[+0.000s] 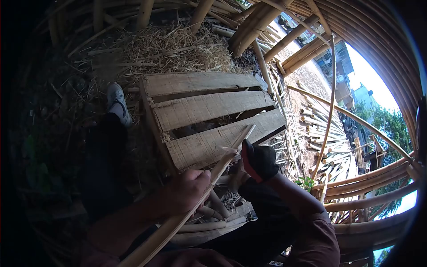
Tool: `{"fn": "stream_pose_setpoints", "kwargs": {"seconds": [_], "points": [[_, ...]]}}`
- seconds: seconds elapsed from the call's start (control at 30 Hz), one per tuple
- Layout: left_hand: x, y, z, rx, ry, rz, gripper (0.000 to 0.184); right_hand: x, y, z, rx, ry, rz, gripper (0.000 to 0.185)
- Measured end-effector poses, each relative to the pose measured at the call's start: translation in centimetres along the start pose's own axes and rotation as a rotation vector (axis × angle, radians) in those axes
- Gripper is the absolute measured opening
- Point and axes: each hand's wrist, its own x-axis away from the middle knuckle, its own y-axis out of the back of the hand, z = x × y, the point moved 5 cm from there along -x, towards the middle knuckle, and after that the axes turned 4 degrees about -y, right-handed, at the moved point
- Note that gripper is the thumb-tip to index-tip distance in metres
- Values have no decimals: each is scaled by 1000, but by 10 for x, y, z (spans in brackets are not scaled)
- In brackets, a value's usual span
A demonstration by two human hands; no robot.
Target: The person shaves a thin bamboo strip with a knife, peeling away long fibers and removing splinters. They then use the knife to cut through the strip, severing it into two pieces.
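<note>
A long split bamboo strip [171,222] runs slantwise from the bottom of the head view up to the slatted wooden crate [209,111], its far end over the nearest slat. My left hand [192,187] is bare and wrapped round the strip at about its middle. Close to the strip's far end, my right hand [260,161] wears a dark glove with red on it and is closed. Whatever it grips is hidden behind the glove. A pale curled sliver [229,150] stands up from the strip between the two hands.
Straw and shavings [164,46] lie behind the crate. A shoe [116,100] rests on the ground to its left. Thick bamboo poles [253,29] stand beyond it, and several cut bamboo lengths [329,151] are piled at right. Curved bamboo rails [369,202] cross the right side.
</note>
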Motion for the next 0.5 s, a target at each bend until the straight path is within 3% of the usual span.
{"fn": "stream_pose_setpoints", "kwargs": {"seconds": [0.1, 0.2, 0.3, 0.37, 0.43, 0.5], "points": [[2, 1, -3, -9, -13, -12, 41, -20, -1, -24, 291, -133, 53, 35], [-1, 1, -4, -54, -33, -27, 42, 2, 12, 23, 279, 84, 32, 31], [-2, 2, -1, -53, -66, -21, 43, 0, 9, 16, -46, 132, 4, 33], [0, 1, -3, -30, -82, -16, 43, -25, 1, -21, 329, -51, 82, 44], [3, 1, -7, -35, -66, -48, 43, -41, 2, -61, 292, -329, 182, 60], [2, 1, -7, -18, -49, -29, 43, -32, 3, -58, 290, -424, 166, 61]]}}
